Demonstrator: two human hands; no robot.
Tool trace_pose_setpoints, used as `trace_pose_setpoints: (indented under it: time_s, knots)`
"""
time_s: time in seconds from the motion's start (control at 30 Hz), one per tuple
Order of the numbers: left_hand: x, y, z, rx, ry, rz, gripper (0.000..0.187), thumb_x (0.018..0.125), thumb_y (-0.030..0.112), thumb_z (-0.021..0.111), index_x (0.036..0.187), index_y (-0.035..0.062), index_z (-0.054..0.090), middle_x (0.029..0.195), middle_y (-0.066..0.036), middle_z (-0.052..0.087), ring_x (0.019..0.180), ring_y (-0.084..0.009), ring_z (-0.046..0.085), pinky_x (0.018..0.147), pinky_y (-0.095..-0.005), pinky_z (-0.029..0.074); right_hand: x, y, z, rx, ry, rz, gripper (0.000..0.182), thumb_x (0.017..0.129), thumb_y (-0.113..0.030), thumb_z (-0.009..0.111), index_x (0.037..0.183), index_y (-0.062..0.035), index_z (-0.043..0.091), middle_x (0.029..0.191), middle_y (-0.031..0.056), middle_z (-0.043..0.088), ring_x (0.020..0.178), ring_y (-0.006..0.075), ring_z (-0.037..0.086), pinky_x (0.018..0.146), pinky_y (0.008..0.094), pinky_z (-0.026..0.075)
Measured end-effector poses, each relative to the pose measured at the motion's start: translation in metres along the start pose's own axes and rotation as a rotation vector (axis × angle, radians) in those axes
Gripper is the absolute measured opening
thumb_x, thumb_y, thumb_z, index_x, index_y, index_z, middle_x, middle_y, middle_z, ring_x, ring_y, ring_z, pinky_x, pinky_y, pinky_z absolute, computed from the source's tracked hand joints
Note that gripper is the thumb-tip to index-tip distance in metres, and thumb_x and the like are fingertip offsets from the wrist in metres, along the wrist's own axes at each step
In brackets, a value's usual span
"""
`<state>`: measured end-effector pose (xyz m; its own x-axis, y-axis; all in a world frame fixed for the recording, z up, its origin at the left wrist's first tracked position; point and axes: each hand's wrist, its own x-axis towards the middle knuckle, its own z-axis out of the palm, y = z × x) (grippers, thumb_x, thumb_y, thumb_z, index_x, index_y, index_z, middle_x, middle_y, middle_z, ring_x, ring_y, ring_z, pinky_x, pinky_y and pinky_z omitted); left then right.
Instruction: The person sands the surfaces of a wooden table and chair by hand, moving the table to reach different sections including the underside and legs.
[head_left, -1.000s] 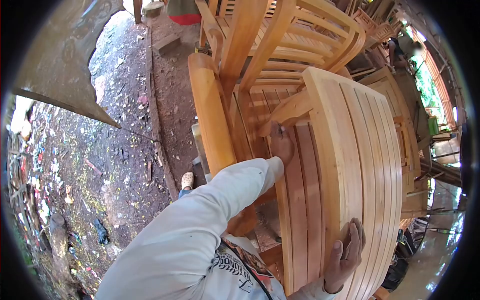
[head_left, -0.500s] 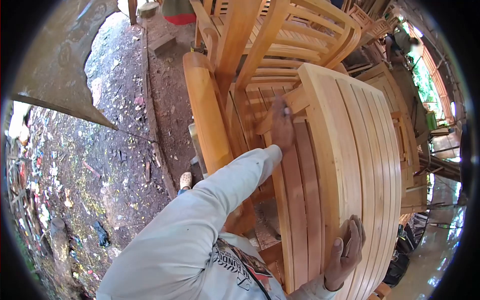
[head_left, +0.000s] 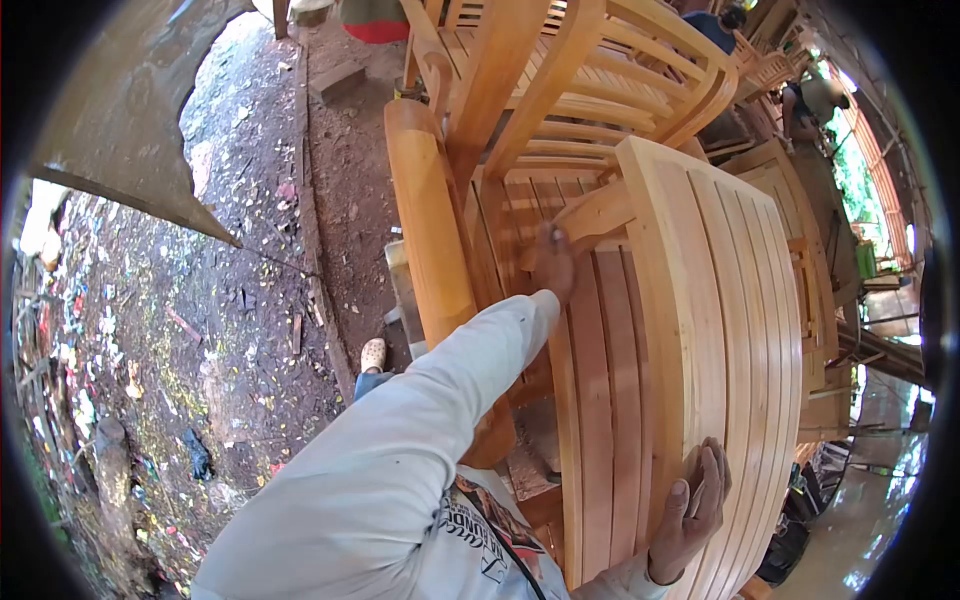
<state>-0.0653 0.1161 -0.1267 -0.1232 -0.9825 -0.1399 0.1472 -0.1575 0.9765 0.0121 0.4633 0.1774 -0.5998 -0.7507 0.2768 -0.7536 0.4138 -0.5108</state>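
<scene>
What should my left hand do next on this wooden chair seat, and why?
Probably slide the left hand a little further along the seat slats, keeping it pressed to the wood. It lies flat near the armrest support, as if rubbing the surface, while the right hand steadies the curved backrest.

Armrest (head_left: 432, 215) beside open seat slats (head_left: 600, 370)

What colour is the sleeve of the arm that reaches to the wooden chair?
Light grey, almost white; the sleeve shows best in the head view.
</scene>
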Motion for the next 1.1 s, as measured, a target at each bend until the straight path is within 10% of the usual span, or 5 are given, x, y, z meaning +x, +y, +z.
trace_pose_setpoints:
  time_s: [0.33,0.7,0.77,0.93,1.1]
  knots:
    - [0.02,-0.044,-0.024,0.656,-0.227,-0.297,0.059,0.111,0.041,0.024,0.139,-0.0006,0.056,0.134,-0.03,0.063,0.127,-0.0476,0.058,0.105,-0.0485,0.046,-0.003,0.003,0.002,0.04,0.013,0.024,0.052,0.107,-0.025,0.055,0.142,0.0124,0.051,0.151,0.0265,0.047,0.144,0.0379,0.046,0.119,0.0467,0.041]
    - [0.113,-0.204,0.016,0.266,0.011,-0.009,0.049,0.104,0.035,0.041,0.116,-0.0024,0.07,0.123,-0.028,0.069,0.116,-0.0409,0.066,0.094,-0.0497,0.053,0.0,0.009,-0.002,0.101,0.03,0.031,0.056,0.105,-0.034,0.061,0.138,0.0105,0.056,0.149,0.0255,0.05,0.142,0.0378,0.048,0.116,0.0477,0.044]
    - [0.101,-0.122,-0.005,0.104,0.128,-0.427,0.045,0.103,0.037,0.046,0.113,-0.0013,0.067,0.102,-0.016,0.07,0.085,-0.0298,0.068,0.075,-0.0433,0.057,0.001,0.005,0.001,0.167,0.077,0.061,0.057,0.103,-0.036,0.063,0.136,0.0101,0.058,0.147,0.0253,0.052,0.141,0.0374,0.049,0.113,0.047,0.046]
    - [0.121,-0.128,-0.008,-0.19,0.008,-0.533,0.043,0.103,0.033,0.044,0.114,-0.0025,0.065,0.102,-0.018,0.071,0.082,-0.0303,0.07,0.066,-0.0455,0.057,0.009,-0.014,-0.004,0.167,0.102,0.12,0.058,0.1,-0.039,0.066,0.129,0.0103,0.063,0.143,0.0252,0.057,0.137,0.0353,0.052,0.11,0.0448,0.048]
    - [0.095,-0.107,-0.019,-0.112,0.036,-0.488,0.05,0.098,0.031,0.046,0.129,-0.0053,0.064,0.123,-0.029,0.068,0.117,-0.0394,0.066,0.098,-0.0431,0.049,0.016,-0.015,-0.011,-0.038,0.081,-0.054,0.046,0.102,-0.032,0.064,0.128,0.007,0.065,0.134,0.0252,0.065,0.128,0.0415,0.058,0.108,0.049,0.048]
